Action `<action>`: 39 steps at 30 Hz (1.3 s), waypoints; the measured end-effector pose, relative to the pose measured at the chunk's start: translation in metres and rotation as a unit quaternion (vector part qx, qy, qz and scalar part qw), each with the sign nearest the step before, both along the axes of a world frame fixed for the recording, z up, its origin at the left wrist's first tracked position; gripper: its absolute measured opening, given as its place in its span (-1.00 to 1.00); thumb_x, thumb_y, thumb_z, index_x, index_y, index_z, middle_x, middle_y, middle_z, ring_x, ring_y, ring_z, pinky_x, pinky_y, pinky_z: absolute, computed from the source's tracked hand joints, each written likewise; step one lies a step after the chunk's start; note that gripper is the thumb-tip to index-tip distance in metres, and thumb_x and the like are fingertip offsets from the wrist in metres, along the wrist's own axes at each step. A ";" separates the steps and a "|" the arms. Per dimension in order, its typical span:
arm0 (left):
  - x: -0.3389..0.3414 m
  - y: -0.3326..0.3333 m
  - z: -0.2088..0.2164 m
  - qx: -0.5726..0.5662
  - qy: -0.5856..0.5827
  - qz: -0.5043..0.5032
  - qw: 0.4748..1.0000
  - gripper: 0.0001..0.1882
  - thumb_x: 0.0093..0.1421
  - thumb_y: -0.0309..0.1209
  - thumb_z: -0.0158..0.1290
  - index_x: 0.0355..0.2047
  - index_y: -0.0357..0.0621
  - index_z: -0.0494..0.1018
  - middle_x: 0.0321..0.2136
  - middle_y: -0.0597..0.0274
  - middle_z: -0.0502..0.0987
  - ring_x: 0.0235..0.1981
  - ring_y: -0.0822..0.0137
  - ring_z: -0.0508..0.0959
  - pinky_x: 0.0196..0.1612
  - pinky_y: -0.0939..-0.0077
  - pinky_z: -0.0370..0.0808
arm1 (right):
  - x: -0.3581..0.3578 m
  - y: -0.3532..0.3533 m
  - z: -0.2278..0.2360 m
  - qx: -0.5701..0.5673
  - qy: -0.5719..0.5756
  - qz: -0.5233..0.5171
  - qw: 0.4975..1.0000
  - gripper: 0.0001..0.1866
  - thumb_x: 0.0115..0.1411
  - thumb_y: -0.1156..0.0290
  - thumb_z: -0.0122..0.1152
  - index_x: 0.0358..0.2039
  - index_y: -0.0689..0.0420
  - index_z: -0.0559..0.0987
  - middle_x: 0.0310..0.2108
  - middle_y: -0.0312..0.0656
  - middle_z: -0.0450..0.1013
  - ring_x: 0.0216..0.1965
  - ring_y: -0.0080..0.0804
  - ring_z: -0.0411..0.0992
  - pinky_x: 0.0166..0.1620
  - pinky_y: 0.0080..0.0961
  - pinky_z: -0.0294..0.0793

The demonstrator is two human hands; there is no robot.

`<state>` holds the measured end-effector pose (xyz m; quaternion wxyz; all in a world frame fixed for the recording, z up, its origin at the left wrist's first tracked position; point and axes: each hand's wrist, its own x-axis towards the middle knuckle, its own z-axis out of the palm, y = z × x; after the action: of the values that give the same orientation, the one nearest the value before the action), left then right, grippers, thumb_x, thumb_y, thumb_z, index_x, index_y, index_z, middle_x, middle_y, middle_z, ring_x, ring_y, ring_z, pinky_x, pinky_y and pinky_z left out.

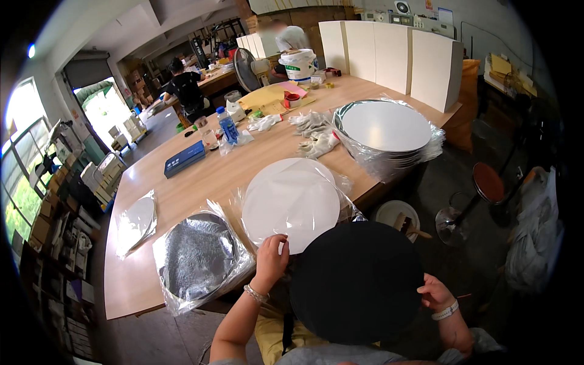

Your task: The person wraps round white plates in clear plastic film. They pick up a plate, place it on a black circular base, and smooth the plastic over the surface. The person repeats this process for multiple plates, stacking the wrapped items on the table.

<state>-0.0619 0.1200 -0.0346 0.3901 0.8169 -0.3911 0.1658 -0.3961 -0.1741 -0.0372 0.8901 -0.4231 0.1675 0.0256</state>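
A large black disc [358, 283] is tilted in front of my body, its right edge pinched between the thumb and fingers of my right hand [437, 294]. Just beyond it on the table lies a white disc [292, 201] inside a clear plastic bag [345, 184]. My left hand [272, 263] is closed at the near edge of that bag, its fingertips pinching the film beside the white disc. To the left, a silver-faced disc [199, 255] rests in clear plastic. The black disc hides part of the table edge and the near end of the bag.
A stack of wrapped round sheets [386, 126] sits at the right edge of the table [143, 289]. Gloves [316, 137], a blue box [185, 159] and a bottle [227, 125] lie farther back. A stool [488, 182] and a bucket [396, 214] stand at right. Two people work behind.
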 end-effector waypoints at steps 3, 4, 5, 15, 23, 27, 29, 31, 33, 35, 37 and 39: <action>0.002 0.002 0.007 -0.023 -0.008 -0.008 1.000 -0.88 0.08 -0.52 0.04 -0.36 -0.21 0.35 -0.26 0.11 0.51 -0.21 0.07 0.47 -0.12 0.27 0.40 | 0.005 0.007 0.009 0.006 0.012 0.038 0.999 -0.59 0.08 0.55 0.00 -0.02 0.26 0.31 -0.43 -0.17 0.46 -0.72 -0.58 0.35 -0.56 -0.56 0.47; 0.001 0.002 0.007 -0.021 -0.015 -0.016 1.000 -0.87 0.08 -0.52 0.04 -0.35 -0.22 0.36 -0.26 0.11 0.50 -0.21 0.07 0.47 -0.12 0.27 0.40 | 0.007 0.011 0.014 0.008 0.018 0.040 0.999 -0.60 0.08 0.55 0.00 -0.02 0.26 0.31 -0.42 -0.17 0.46 -0.72 -0.58 0.35 -0.55 -0.55 0.48; 0.001 0.003 0.008 -0.018 -0.023 -0.023 0.999 -0.87 0.08 -0.52 0.05 -0.34 -0.22 0.36 -0.25 0.11 0.50 -0.20 0.06 0.47 -0.11 0.27 0.39 | 0.008 0.014 0.018 0.011 0.023 0.042 0.999 -0.60 0.08 0.56 -0.01 -0.02 0.26 0.31 -0.41 -0.17 0.46 -0.71 -0.58 0.35 -0.54 -0.54 0.48; -0.077 0.049 -0.056 -0.202 0.220 0.136 0.944 -0.65 0.13 -0.43 0.08 -0.16 -0.27 0.20 -0.43 0.13 0.31 -0.45 0.36 0.33 -0.34 0.49 0.35 | 0.028 0.045 -0.005 0.043 0.015 -0.064 0.997 -0.59 0.12 0.62 -0.07 0.02 0.14 0.27 -0.36 -0.16 0.46 -0.64 -0.49 0.40 -0.44 -0.33 0.59; -0.072 0.043 -0.087 -0.281 0.488 0.023 0.826 -0.78 0.27 -0.37 -0.09 -0.30 -0.32 0.41 -0.45 0.33 0.47 -0.46 0.57 0.43 -0.47 0.68 0.38 | 0.044 0.109 -0.003 0.028 0.086 -0.134 0.987 -0.72 0.23 0.57 -0.09 -0.05 0.03 0.25 -0.39 -0.15 0.45 -0.48 -0.33 0.51 -0.37 -0.29 0.59; -0.084 0.022 -0.106 -0.459 0.422 -0.019 0.781 -0.75 0.25 -0.40 -0.06 -0.13 -0.29 0.37 -0.23 0.26 0.46 -0.22 0.51 0.42 -0.15 0.63 0.37 | 0.081 0.135 -0.025 0.055 0.087 -0.148 0.984 -0.81 0.24 0.52 -0.02 -0.26 0.01 0.17 -0.38 -0.19 0.37 -0.37 -0.20 0.52 -0.32 -0.27 0.59; -0.083 0.012 -0.115 -0.424 0.392 -0.051 0.815 -0.66 0.23 -0.39 -0.05 -0.02 -0.30 0.32 -0.06 0.09 0.42 0.01 0.36 0.37 0.06 0.52 0.29 | 0.099 0.144 -0.027 0.036 0.065 -0.124 0.990 -0.85 0.26 0.50 -0.04 -0.24 0.04 0.20 -0.36 -0.17 0.37 -0.33 -0.18 0.52 -0.27 -0.29 0.59; -0.066 0.003 -0.141 -0.234 0.181 0.050 0.954 -0.67 0.23 -0.39 -0.06 -0.04 -0.32 0.34 -0.16 0.07 0.49 -0.05 0.26 0.44 0.01 0.48 0.36 | 0.118 0.150 -0.024 0.021 0.048 -0.094 0.994 -0.86 0.26 0.50 -0.04 -0.23 0.06 0.21 -0.34 -0.16 0.38 -0.30 -0.18 0.52 -0.25 -0.30 0.59; -0.061 0.001 -0.133 -0.301 0.289 -0.012 0.908 -0.72 0.26 -0.37 -0.08 -0.10 -0.31 0.37 -0.26 0.10 0.53 -0.16 0.24 0.52 -0.11 0.48 0.43 | 0.137 0.157 -0.016 0.009 0.040 -0.093 0.995 -0.86 0.27 0.49 -0.05 -0.25 0.06 0.20 -0.31 -0.14 0.38 -0.25 -0.16 0.51 -0.23 -0.31 0.58; -0.064 0.000 -0.122 -0.342 0.410 -0.046 0.844 -0.75 0.28 -0.35 -0.10 -0.16 -0.30 0.39 -0.35 0.13 0.55 -0.27 0.26 0.56 -0.23 0.51 0.47 | 0.167 0.156 -0.025 0.005 0.027 -0.098 0.995 -0.87 0.27 0.49 -0.05 -0.28 0.06 0.20 -0.31 -0.13 0.37 -0.22 -0.14 0.51 -0.21 -0.29 0.57; -0.068 0.003 -0.112 -0.351 0.539 -0.046 0.764 -0.76 0.30 -0.33 -0.13 -0.23 -0.28 0.40 -0.42 0.18 0.56 -0.39 0.31 0.59 -0.36 0.57 0.49 | 0.205 0.158 -0.026 0.022 -0.002 -0.100 0.995 -0.89 0.27 0.51 -0.06 -0.29 0.00 0.24 -0.34 -0.16 0.39 -0.23 -0.11 0.51 -0.25 -0.27 0.58; -0.068 0.004 -0.112 -0.350 0.533 -0.046 0.769 -0.75 0.31 -0.31 -0.14 -0.27 -0.26 0.40 -0.41 0.18 0.56 -0.40 0.38 0.59 -0.40 0.64 0.46 | 0.240 0.159 -0.025 0.031 -0.017 -0.087 0.996 -0.89 0.26 0.55 -0.08 -0.41 0.09 0.25 -0.33 -0.11 0.38 -0.10 -0.02 0.45 -0.12 -0.29 0.54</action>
<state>-0.1300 0.1242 -0.1462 0.8021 0.5620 -0.0722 -0.1888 -0.1560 -0.0147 -0.0618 0.9044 -0.3796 0.1874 -0.0545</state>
